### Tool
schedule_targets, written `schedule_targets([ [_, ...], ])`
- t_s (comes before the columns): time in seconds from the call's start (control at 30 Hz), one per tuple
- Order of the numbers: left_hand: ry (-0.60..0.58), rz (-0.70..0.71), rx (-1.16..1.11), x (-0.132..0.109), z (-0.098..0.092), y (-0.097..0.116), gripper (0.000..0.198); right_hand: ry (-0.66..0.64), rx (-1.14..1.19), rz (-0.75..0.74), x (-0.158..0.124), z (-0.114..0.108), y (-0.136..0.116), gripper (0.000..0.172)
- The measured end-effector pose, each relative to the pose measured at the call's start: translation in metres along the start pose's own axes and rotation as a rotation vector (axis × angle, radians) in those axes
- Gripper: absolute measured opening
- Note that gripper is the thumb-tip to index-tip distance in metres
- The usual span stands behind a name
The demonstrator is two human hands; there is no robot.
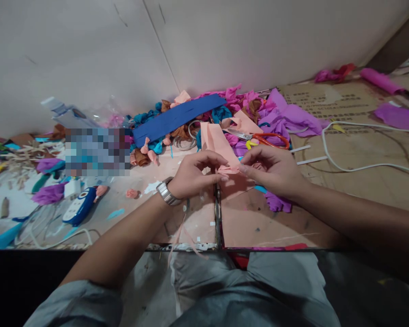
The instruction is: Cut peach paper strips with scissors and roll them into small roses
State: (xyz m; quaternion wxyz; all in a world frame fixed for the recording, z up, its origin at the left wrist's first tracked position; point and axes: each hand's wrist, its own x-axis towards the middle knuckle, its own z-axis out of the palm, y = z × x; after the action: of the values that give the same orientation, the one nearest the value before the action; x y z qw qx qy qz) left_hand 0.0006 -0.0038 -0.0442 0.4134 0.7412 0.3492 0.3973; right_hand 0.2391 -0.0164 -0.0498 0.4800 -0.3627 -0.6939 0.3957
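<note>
Both of my hands meet over the middle of the table on a strip of peach crepe paper (218, 141). Its near end is gathered into folds between my fingertips, and its far end stretches away flat. My left hand (197, 175), a metal watch on its wrist, pinches the gathered edge from the left. From the right, my right hand (274, 170) grips the same folds between thumb and fingers. Just beyond the right hand lie scissors (274, 140) with orange handles. A purple crumpled paper piece (278, 202) sits below that hand.
Behind my hands, a wide blue paper strip (180, 119) rests on a heap of twisted coloured paper (238, 97). A blue-and-white device (80, 206) and scraps lie to the left. A white cable (347, 165) loops over cardboard (368, 141) on the right. The wall (225, 45) stands behind.
</note>
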Motion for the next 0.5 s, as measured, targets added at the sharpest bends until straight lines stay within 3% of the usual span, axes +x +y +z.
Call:
schedule_targets([
  [0.23, 0.035, 0.032, -0.197, 0.001, 0.0023, 0.0048, 0.032, -0.127, -0.031, -0.021, -0.0006, 0.0009, 0.0003, 0.018],
  [0.5, -0.053, 0.142, -0.155, 0.0012, 0.0018, 0.0066, 0.023, -0.25, 0.139, 0.074, -0.0039, 0.0036, -0.0047, 0.02],
])
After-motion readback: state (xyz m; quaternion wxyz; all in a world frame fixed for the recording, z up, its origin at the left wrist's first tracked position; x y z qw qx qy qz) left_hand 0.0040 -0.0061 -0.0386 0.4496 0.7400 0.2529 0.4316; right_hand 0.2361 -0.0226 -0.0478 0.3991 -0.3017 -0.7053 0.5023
